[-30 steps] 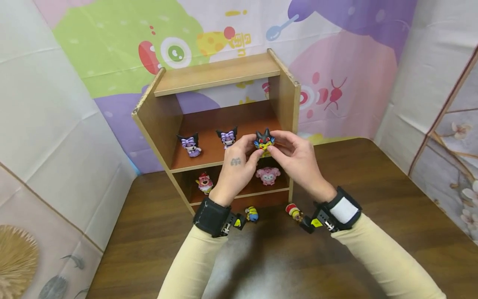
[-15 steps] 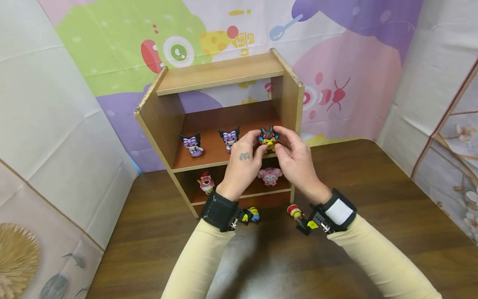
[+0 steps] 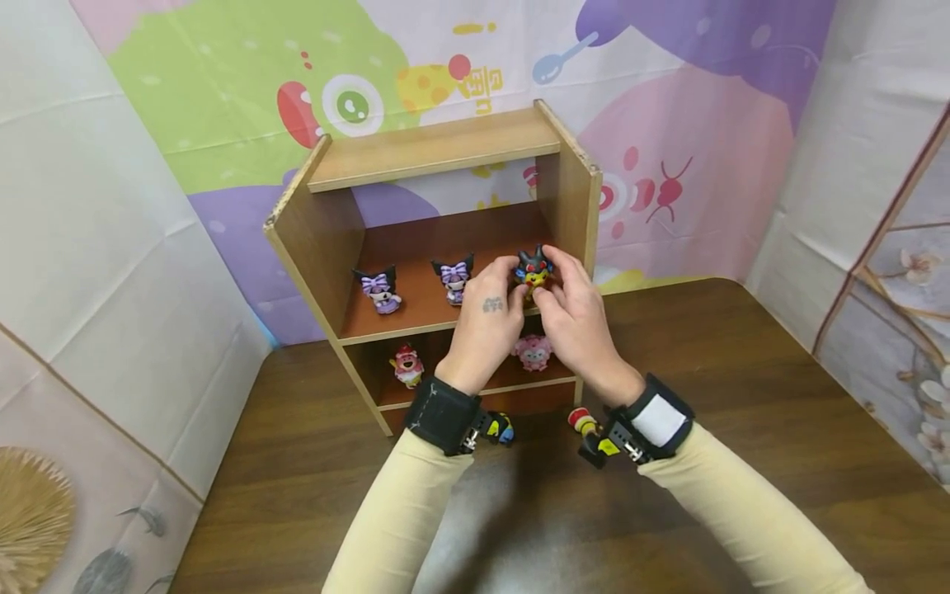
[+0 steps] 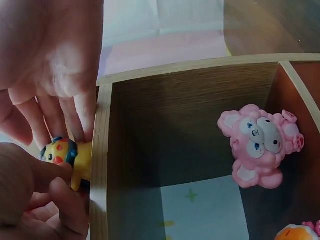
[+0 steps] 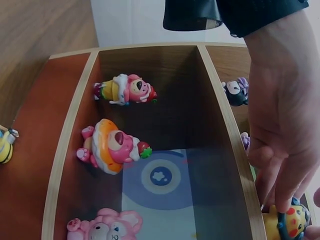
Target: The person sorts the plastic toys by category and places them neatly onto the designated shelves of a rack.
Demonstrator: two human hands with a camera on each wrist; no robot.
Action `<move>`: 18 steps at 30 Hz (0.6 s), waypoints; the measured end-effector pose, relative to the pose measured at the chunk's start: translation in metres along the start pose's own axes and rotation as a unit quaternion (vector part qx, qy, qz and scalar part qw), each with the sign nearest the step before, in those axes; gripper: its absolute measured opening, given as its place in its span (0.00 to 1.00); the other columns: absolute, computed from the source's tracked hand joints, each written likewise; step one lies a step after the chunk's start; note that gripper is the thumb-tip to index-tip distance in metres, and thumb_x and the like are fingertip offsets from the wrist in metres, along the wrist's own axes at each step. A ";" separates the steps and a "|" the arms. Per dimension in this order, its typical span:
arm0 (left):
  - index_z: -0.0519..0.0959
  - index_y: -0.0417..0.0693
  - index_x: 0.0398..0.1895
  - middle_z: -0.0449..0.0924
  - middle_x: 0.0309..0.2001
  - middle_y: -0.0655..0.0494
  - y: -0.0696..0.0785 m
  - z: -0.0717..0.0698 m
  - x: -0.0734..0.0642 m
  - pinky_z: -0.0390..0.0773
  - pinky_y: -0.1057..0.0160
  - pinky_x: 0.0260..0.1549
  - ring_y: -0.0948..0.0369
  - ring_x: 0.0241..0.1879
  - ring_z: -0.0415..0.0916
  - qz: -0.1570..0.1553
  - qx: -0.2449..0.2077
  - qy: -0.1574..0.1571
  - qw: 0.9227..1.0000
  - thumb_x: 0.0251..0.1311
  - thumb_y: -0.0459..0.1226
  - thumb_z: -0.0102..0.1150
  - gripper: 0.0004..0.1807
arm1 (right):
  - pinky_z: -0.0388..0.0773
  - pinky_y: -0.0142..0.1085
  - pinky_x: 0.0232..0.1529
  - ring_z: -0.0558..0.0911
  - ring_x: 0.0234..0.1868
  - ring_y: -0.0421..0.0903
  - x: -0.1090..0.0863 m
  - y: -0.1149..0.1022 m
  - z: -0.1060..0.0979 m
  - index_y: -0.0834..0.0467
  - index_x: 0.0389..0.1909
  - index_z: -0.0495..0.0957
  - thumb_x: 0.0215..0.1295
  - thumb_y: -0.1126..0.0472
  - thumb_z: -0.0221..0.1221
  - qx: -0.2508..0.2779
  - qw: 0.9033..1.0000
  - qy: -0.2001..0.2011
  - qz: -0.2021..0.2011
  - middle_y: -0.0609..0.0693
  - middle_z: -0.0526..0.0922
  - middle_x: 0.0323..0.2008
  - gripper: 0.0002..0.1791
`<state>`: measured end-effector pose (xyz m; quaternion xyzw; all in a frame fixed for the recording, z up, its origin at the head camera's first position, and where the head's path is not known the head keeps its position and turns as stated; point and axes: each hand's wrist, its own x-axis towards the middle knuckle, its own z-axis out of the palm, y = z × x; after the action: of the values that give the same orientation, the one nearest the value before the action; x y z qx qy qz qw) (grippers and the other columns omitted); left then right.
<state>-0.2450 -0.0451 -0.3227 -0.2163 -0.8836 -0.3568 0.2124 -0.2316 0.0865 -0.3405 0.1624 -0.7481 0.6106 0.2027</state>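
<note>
A yellow figurine (image 3: 534,276) with a dark horned hood and red cheeks is at the right front of the upper shelf (image 3: 404,322). My left hand (image 3: 486,322) holds its left side between thumb and fingers; my right hand (image 3: 582,326) holds its right side. In the left wrist view the yellow figurine (image 4: 84,162) is upright against the shelf board, its lower part partly hidden. The right wrist view shows its hooded head (image 5: 294,221) beneath the left hand's fingers. Two black-eared figurines with purple bows, one left (image 3: 380,289) and one central (image 3: 453,280), stand on the same shelf.
The wooden rack (image 3: 438,157) stands on a brown table (image 3: 282,495). Its lower compartment holds a pink bear (image 3: 407,365), an orange-ringed pink bear (image 5: 111,146) and a pink curly figurine (image 3: 533,352). A minion figurine (image 3: 503,429) and a red-capped figurine (image 3: 582,422) lie in front.
Both hands have shifted slightly right and deeper over the upper shelf with the yellow figurine between them. The other figurines keep their places.
</note>
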 end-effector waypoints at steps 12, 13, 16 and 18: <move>0.75 0.35 0.58 0.84 0.52 0.41 0.004 0.000 0.010 0.82 0.55 0.51 0.50 0.53 0.82 -0.030 0.018 -0.016 0.999 0.71 0.30 0.57 0.15 | 0.71 0.46 0.69 0.71 0.68 0.52 0.004 -0.003 0.002 0.67 0.75 0.58 0.67 0.70 0.52 -0.041 0.999 -0.013 0.015 0.62 0.62 0.71 0.35; 0.75 0.35 0.58 0.84 0.52 0.41 0.004 0.000 0.010 0.82 0.55 0.51 0.50 0.53 0.82 -0.033 0.019 -0.017 0.999 0.71 0.30 0.57 0.15 | 0.70 0.46 0.69 0.71 0.67 0.52 0.004 -0.003 0.002 0.67 0.75 0.58 0.66 0.70 0.53 -0.048 0.999 -0.012 0.014 0.62 0.62 0.71 0.35; 0.75 0.36 0.58 0.84 0.52 0.41 0.004 0.000 0.011 0.82 0.55 0.51 0.50 0.53 0.83 -0.041 0.018 -0.020 0.999 0.71 0.30 0.57 0.15 | 0.69 0.47 0.70 0.69 0.68 0.52 0.005 -0.001 0.003 0.67 0.76 0.58 0.66 0.68 0.53 -0.070 0.997 -0.011 0.012 0.62 0.61 0.72 0.36; 0.75 0.36 0.58 0.84 0.52 0.42 0.004 0.000 0.012 0.82 0.55 0.50 0.50 0.52 0.83 -0.044 0.021 -0.022 0.999 0.72 0.30 0.57 0.15 | 0.68 0.47 0.70 0.69 0.68 0.53 0.006 -0.001 0.004 0.66 0.75 0.58 0.67 0.67 0.53 -0.086 0.996 -0.009 0.013 0.61 0.62 0.73 0.35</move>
<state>-0.2528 -0.0395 -0.3141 -0.1803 -0.9042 -0.3421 0.1814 -0.2367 0.0828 -0.3375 0.1399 -0.8019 0.5450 0.2010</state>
